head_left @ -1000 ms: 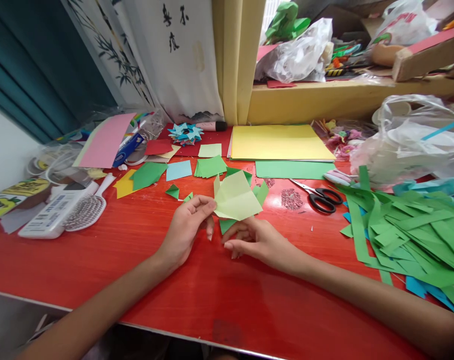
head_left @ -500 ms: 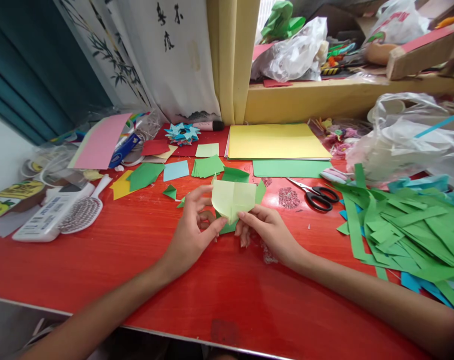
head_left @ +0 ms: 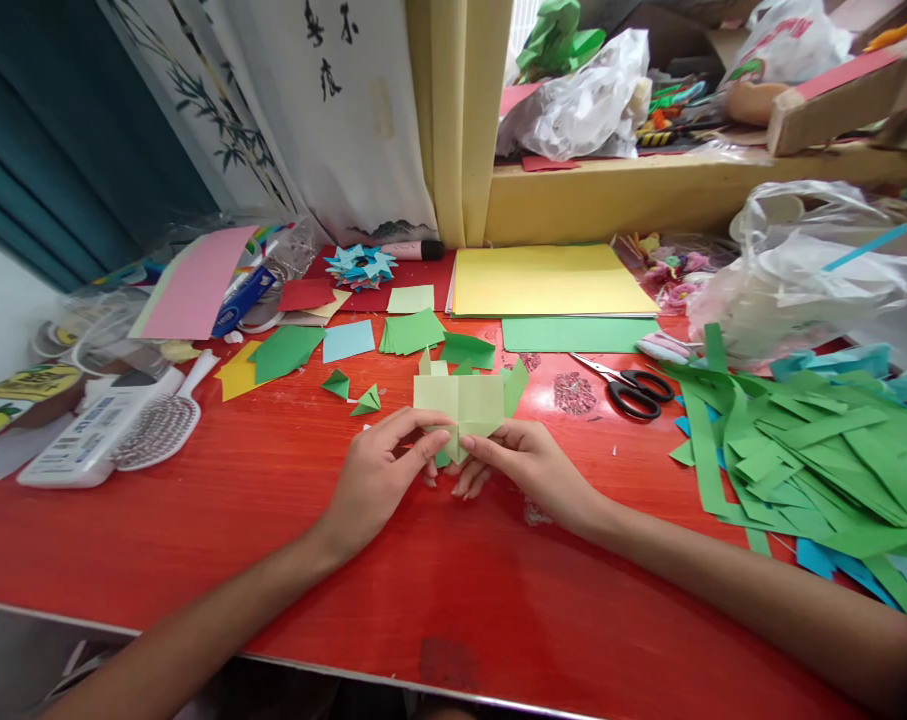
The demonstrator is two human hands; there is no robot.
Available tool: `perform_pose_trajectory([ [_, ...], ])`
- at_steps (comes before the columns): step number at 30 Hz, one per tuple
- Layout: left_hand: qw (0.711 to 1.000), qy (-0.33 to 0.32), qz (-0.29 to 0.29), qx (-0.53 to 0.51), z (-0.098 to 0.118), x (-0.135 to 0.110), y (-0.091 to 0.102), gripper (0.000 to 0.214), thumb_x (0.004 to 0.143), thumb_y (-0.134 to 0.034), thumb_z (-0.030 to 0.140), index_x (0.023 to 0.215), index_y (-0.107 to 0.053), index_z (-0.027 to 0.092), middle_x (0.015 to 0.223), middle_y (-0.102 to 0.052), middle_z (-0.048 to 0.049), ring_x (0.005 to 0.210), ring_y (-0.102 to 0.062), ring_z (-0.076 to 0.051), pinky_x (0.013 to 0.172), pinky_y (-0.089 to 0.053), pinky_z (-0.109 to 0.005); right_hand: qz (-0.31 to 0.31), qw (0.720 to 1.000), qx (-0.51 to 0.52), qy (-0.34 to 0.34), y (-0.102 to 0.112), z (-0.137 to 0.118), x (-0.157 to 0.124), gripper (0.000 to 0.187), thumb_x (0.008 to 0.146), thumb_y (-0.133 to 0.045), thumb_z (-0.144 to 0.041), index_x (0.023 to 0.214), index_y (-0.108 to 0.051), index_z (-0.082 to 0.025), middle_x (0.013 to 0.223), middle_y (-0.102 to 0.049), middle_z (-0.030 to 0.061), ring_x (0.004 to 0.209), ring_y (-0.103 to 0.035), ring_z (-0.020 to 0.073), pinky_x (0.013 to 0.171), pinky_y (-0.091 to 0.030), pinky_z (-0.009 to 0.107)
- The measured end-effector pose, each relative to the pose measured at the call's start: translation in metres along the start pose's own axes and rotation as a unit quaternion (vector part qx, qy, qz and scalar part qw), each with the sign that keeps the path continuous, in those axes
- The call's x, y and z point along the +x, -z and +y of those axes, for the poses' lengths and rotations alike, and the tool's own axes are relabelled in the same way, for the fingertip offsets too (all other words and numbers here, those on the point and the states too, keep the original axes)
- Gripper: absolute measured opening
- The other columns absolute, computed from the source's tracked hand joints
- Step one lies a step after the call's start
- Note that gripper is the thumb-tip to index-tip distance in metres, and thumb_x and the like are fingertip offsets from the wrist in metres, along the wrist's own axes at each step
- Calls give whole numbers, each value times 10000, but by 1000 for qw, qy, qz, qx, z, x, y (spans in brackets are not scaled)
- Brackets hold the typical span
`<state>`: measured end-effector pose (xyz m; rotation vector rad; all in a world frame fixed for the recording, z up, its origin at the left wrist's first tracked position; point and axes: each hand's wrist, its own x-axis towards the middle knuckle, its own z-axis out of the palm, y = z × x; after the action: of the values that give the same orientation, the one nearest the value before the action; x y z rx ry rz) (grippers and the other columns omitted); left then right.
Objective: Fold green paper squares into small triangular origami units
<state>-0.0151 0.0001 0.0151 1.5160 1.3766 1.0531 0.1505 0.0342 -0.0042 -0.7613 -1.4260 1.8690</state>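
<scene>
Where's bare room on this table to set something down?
Bare red table lies between left forearm and right forearm, down to the near edge, and between left forearm and hairbrush. Crowded: the right, under green strips, and the back, under paper sheets.

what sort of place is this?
Probably a home craft spot, at a cluttered red table. Scissors beside a heap of green paper strips point to papercraft; the hairbrush suggests a home rather than a workshop, though that's a guess.
</scene>
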Motion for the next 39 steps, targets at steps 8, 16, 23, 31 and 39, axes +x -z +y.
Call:
perform_pose_trajectory([
  [8, 1000, -18, 10, 18, 0, -2, -1, 164, 814, -543, 302, 915, -642, 218, 844, -613, -4, 542, -537, -87, 562, -461, -222, 1, 1000, -9, -6, 0, -2, 0, 414, 734, -582, -529, 695, -598, -117, 616, -663, 50, 547, -642, 154, 562, -518, 288],
  [16, 999, -20, 20, 18, -2, -2, -2, 158, 814, -549, 294, 927, -633, 224, 776, -582, 9, 553, -551, -87, 565, -472, -213, -14, 1000, 12, -8, 1, 0, 0, 329, 776, -588, -438, 725, -613, -114, 650, -672, 53, 557, -647, 147, 567, -522, 275],
  [23, 1000, 1, 28, 6, 1, -3, -3, 172, 813, -552, 293, 959, -605, 221, 676, -569, 27, 548, -546, -95, 560, -464, -207, -31, 999, 25, -22, 2, -1, -1, 269, 800, -588, -359, 718, -634, -107, 650, -678, 57, 562, -650, 137, 578, -531, 254],
  [31, 999, -16, 23, 18, -2, -3, -4, 155, 814, -556, 284, 955, -597, 234, 717, -567, 32, 558, -555, -78, 552, -465, -187, -42, 998, 35, -28, 2, 0, 1, 317, 781, -598, -397, 734, -652, -88, 642, -675, 66, 558, -650, 141, 569, -529, 248],
  [39, 998, -39, 33, 22, -4, -5, -5, 110, 814, -556, 256, 911, -602, 230, 742, -557, 31, 558, -556, -64, 537, -469, -168, -74, 996, 23, -43, 3, 3, 4, 305, 812, -573, -370, 754, -663, -84, 691, -662, 69, 569, -647, 136, 548, -516, 230],
])
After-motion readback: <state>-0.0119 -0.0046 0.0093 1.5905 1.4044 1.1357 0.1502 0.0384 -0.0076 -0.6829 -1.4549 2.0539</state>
